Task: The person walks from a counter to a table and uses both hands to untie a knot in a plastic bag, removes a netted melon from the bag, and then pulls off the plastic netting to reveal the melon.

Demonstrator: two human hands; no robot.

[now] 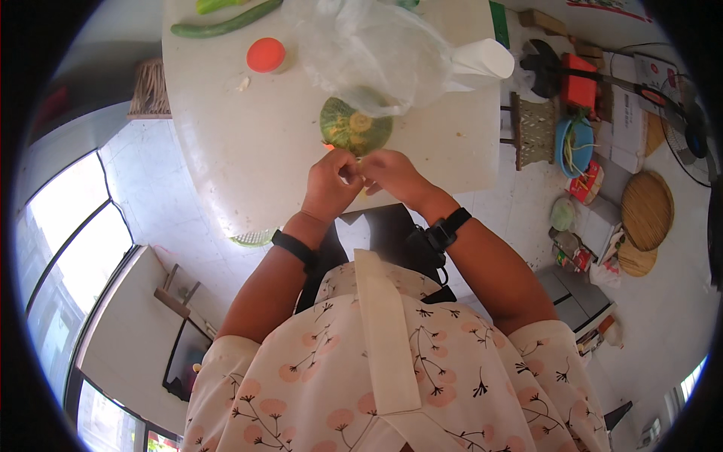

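Close to the table's near edge, my left hand [331, 181] and my right hand [395, 178] meet fingertip to fingertip. The fingers of both are curled in a pinch around something small and pale that I cannot make out. Just beyond them a green pumpkin [352, 129] with yellow-orange patches rests on the white table [248, 151]. A bit of orange [328, 145] shows between the pumpkin and my left fingers. A crumpled clear plastic bag [361, 56] lies behind the pumpkin and covers part of its far side.
A red-lidded jar [266, 55] and a long green cucumber [226, 22] are at the far left. Beside the bag lies a white cup-like thing [486, 59]. Right of the table stand a woven stool [533, 132] and a blue basin [574, 143] with greens. A green basket [252, 238] peeks out below left.
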